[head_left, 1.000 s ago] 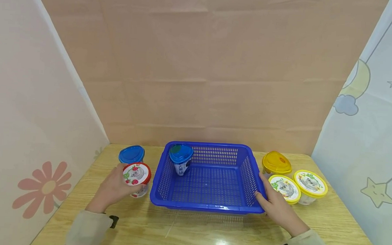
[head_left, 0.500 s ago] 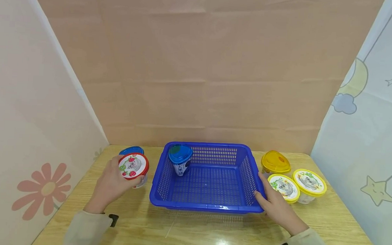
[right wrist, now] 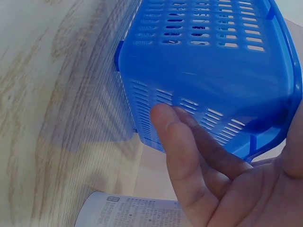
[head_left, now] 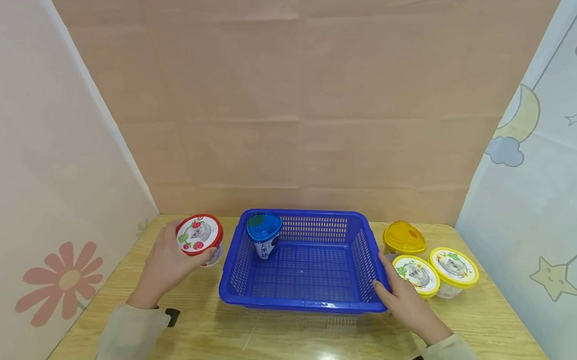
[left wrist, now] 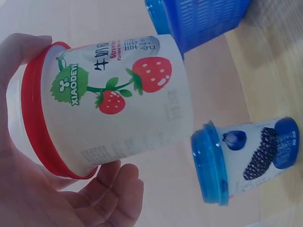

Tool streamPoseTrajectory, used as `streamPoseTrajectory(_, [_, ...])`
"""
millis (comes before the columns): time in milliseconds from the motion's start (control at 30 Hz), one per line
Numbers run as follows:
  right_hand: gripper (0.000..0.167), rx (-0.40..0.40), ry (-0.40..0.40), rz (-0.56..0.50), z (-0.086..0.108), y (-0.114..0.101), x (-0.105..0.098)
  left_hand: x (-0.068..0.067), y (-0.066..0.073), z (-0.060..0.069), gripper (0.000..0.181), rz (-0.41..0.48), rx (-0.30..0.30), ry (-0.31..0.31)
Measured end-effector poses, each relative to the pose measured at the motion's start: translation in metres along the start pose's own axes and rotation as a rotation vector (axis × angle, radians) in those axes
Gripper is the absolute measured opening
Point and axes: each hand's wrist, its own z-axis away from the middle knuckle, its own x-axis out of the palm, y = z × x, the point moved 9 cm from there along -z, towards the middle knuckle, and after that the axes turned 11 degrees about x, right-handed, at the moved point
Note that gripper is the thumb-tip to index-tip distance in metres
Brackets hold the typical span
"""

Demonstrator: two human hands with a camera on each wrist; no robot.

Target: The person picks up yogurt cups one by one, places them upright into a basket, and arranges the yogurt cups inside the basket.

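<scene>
My left hand grips a strawberry milk cup by its red-lidded end, its fingers around the rim. The cup is raised off the table, left of the blue plastic basket. A blue-lidded cup with a blackberry print stands on the table beyond it; in the head view the held cup hides it. Another blue-lidded cup is in the basket's far left corner, leaning slightly. My right hand holds the basket's right side, thumb at the rim and fingers along the outer wall.
Right of the basket stand a cup with a yellow translucent lid and two yellow-rimmed tubs, one nearer and one farther right. A tan backdrop rises behind the wooden table, with printed sheets at both sides.
My left hand has lifted the strawberry cup from the table and moved it slightly farther back, until it covers the blue-lidded cup behind. My right hand has stayed on the basket.
</scene>
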Motion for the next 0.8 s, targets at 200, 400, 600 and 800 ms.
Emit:
streamPoseTrajectory(200, [0.072,0.013,-0.007,0.002,0.000,0.000,0.000,-0.001,0.008,-0.004,0.098,0.033,0.005,0.028])
streamPoseTrajectory(400, [0.072,0.023,-0.015,-0.001,-0.001,0.000,0.001,-0.001,0.020,-0.009,0.095,0.067,0.016,0.041])
streamPoseTrajectory(600, [0.072,0.023,-0.009,-0.002,0.000,0.001,0.001,0.005,0.033,-0.015,0.094,0.094,0.029,0.015])
streamPoseTrajectory(800, [0.072,0.022,-0.008,-0.003,-0.001,0.002,0.001,0.015,0.044,-0.020,0.099,0.121,0.032,-0.024])
